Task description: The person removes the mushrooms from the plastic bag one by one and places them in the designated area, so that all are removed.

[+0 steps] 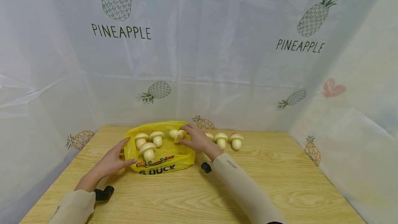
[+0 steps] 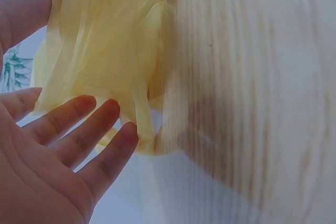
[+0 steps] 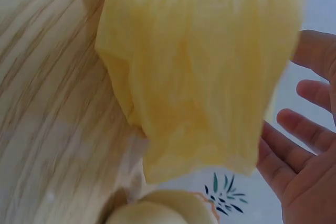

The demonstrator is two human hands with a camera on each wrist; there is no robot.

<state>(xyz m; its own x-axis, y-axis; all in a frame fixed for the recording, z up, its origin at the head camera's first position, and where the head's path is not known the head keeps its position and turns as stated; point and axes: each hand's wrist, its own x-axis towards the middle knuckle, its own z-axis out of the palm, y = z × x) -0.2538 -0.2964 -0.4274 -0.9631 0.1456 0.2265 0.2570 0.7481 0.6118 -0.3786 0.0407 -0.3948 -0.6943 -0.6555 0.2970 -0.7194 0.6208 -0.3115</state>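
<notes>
A yellow plastic bag point(image 1: 183, 161) lies on the table with its mouth open upward. Inside its left half sit several toy mushrooms point(image 1: 156, 138) with tan caps and pale stems. At the bag's left rim is my left hand point(image 1: 113, 160), fingers spread and fairly straight against the plastic, as the left wrist view also shows. My right hand point(image 1: 199, 139) reaches over the right rim. Its thumb and fingers pinch the cap of a tilted mushroom point(image 1: 179, 137), whose stem points left. In the right wrist view the bag wall hides that mushroom.
Right of the bag, a row of mushrooms point(image 1: 236, 141) stands near the table's back edge, one partly behind my right hand. The wooden table point(image 1: 192, 199) meets a white curtain point(image 1: 199, 61) printed with pineapples at the back and sides.
</notes>
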